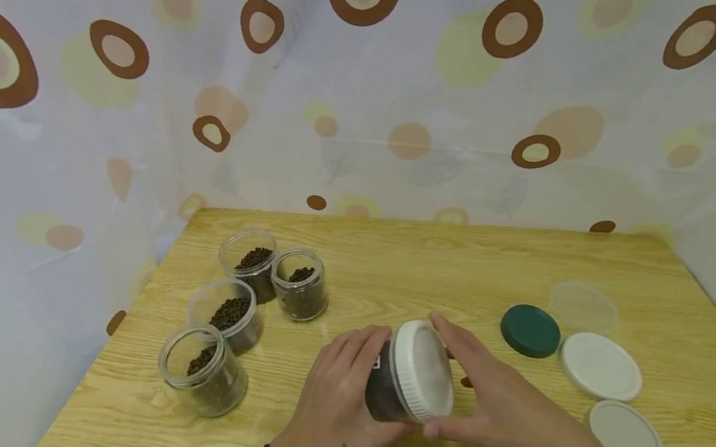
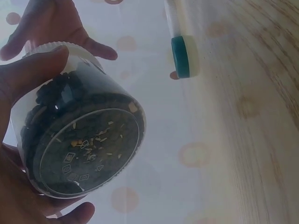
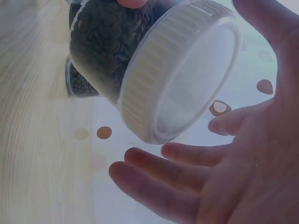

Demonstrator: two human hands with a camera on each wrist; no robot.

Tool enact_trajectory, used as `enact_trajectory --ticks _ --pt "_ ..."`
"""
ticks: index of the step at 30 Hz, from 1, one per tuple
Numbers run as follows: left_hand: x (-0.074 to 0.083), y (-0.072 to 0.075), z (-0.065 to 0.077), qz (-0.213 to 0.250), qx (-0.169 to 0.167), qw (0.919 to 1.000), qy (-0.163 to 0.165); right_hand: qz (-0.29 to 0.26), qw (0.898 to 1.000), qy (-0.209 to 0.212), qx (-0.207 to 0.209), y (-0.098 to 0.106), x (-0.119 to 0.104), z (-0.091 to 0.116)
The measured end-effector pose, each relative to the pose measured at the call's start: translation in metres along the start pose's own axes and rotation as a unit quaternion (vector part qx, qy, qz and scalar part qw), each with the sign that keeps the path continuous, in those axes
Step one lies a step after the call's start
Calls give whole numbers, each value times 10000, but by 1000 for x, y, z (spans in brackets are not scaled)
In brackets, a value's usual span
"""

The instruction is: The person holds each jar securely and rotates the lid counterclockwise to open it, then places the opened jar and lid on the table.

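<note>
My left hand (image 1: 340, 397) grips a clear plastic jar (image 2: 88, 135) of dark bean-like pieces, tilted above the table. Small pale bits show through its base in the left wrist view. A white ribbed screw lid (image 3: 154, 79) sits on the jar's mouth, facing right. Around that lid my right hand (image 1: 497, 403) is spread, thumb and fingers on opposite sides. The right wrist view shows its fingers (image 3: 159, 186) extended, a little apart from the lid; whether the thumb touches the rim I cannot tell.
Several lidless clear jars (image 1: 214, 387) partly filled with dark pieces stand at the left of the wooden table (image 1: 394, 259). Loose lids lie at the right: a green one (image 1: 530, 330), a white one (image 1: 600, 366), a greyish one (image 1: 625, 435) and a translucent one (image 1: 583, 307). A patterned curtain (image 1: 404, 92) hangs behind.
</note>
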State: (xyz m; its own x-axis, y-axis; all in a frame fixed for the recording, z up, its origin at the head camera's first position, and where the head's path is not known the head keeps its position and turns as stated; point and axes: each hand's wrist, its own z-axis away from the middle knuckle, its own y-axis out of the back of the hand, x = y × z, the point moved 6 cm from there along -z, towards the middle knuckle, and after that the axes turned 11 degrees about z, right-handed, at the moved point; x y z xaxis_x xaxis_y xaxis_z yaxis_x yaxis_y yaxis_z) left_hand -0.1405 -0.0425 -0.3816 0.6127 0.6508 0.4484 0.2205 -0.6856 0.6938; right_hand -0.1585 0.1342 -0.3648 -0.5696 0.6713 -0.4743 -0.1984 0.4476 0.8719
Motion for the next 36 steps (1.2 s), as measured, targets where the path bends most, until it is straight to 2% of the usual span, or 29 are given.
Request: enact_trajectory --ticks 4,8,12,16,20,22,25,27,30,33,36 --pt "-1 0 0 -13 -83 9999 94 -181 9981 -539 -218 0 6 0" --pt "-1 -1 0 -98 -123 9998 99 -190 9916 -1206 -433 0 12 -3" --pt "2 -1 0 -248 44 9995 -163 -41 9836 -1645 -737 -4 13 -8" --pt "5 -2 1 -456 235 9975 -476 -3 9814 -1726 -839 -7 7 -11" --pt "6 -2 2 -605 285 9959 -608 -207 9826 -1639 -853 -9 3 -11" --pt "6 -2 2 -621 265 9959 -599 -258 9855 -1462 -823 -9 2 -11" --pt "3 -4 3 -527 100 9979 -371 -36 9939 -929 -588 -8 -3 -9" --pt "1 -4 3 -435 0 9988 -207 223 9984 -428 -299 -6 -8 -8" --pt "-1 -5 3 -278 -113 9995 -8 610 9979 157 131 -3 -14 -7" --pt "-2 -5 3 -207 -178 9996 60 773 9953 464 340 -2 -16 -6" --pt "-2 -6 3 -238 -275 9993 58 756 9952 537 318 -2 -16 -5"
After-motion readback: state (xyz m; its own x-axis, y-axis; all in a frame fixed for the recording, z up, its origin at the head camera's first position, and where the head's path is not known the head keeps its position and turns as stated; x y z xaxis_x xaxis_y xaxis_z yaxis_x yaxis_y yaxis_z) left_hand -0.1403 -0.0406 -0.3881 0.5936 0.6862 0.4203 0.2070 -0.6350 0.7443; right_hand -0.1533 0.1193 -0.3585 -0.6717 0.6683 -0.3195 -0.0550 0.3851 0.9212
